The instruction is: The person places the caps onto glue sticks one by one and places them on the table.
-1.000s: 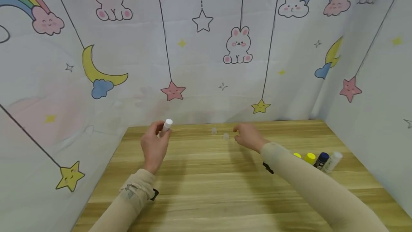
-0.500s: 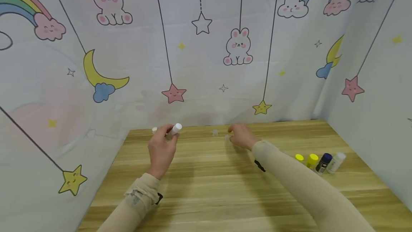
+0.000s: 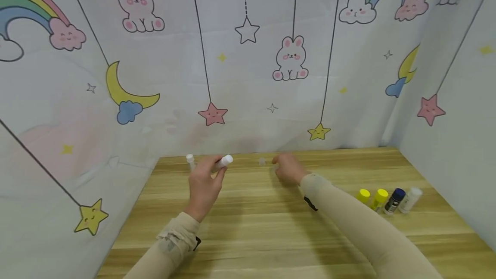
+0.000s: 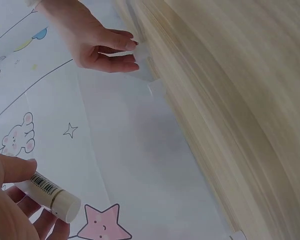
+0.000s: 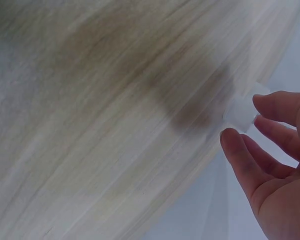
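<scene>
A white glue stick (image 3: 225, 161), tilted and capped, is pinched by my left hand (image 3: 205, 186) above the back of the table. Its barcode label shows in the left wrist view. My right hand (image 3: 288, 168) is at the table's back edge, thumb and fingers spread apart. Right at those fingertips stands a small translucent cap (image 5: 238, 112), partly covered by the thumb in the right wrist view. To its left stands a second translucent cap (image 3: 262, 162). Behind my left hand, another white stick (image 3: 190, 160) stands upright, its lower part hidden.
At the right of the wooden table (image 3: 267, 231) stand two yellow-capped sticks (image 3: 380, 197), a dark blue-capped stick (image 3: 394, 200) and a white one (image 3: 410, 199). A white printed curtain (image 3: 248, 81) rises along the back edge and the sides.
My left hand has moved right with the glue stick, tipping it further over and uncovering the standing white stick. My right hand has moved left to the nearer translucent cap.
</scene>
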A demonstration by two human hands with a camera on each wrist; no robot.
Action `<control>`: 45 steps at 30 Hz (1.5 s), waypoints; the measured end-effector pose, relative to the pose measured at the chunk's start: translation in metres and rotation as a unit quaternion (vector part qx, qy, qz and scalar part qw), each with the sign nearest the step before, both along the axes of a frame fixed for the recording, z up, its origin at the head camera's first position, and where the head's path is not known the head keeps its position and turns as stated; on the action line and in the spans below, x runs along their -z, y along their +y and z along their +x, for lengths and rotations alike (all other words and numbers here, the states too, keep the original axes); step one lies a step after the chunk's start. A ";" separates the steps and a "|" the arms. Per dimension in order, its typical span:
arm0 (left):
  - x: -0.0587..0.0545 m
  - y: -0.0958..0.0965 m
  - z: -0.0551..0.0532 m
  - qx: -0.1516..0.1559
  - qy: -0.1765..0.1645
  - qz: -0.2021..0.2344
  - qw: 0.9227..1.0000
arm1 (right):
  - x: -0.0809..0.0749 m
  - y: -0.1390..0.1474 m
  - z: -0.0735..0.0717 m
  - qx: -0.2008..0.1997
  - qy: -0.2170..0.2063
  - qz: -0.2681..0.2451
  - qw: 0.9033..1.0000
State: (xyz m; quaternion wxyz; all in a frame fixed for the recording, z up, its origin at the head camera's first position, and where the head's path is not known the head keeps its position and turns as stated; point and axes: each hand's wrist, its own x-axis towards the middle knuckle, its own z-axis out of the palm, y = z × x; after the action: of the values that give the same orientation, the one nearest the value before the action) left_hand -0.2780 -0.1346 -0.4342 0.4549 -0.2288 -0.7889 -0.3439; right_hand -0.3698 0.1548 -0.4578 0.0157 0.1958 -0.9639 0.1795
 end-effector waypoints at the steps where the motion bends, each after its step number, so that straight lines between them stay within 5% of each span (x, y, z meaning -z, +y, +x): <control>1: 0.000 0.001 0.001 0.004 -0.002 -0.002 1.000 | 0.001 0.000 0.001 -0.003 0.006 0.005 1.000; 23: 0.002 0.012 0.009 0.018 -0.008 -0.015 1.000 | 0.000 0.001 0.019 -0.032 0.016 -0.018 0.999; 33: 0.004 0.017 0.007 0.021 -0.008 -0.021 1.000 | -0.016 0.002 0.026 -0.022 0.025 -0.032 0.999; 45: 0.009 0.024 0.009 0.023 -0.006 -0.021 0.999 | -0.035 0.000 0.055 -0.026 0.049 -0.070 0.996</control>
State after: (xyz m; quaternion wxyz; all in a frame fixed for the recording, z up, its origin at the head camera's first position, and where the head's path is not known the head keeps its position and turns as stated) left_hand -0.2691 -0.1104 -0.4432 0.4374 -0.2544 -0.7933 -0.3386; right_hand -0.3148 0.1552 -0.4223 0.0725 0.2274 -0.9417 0.2372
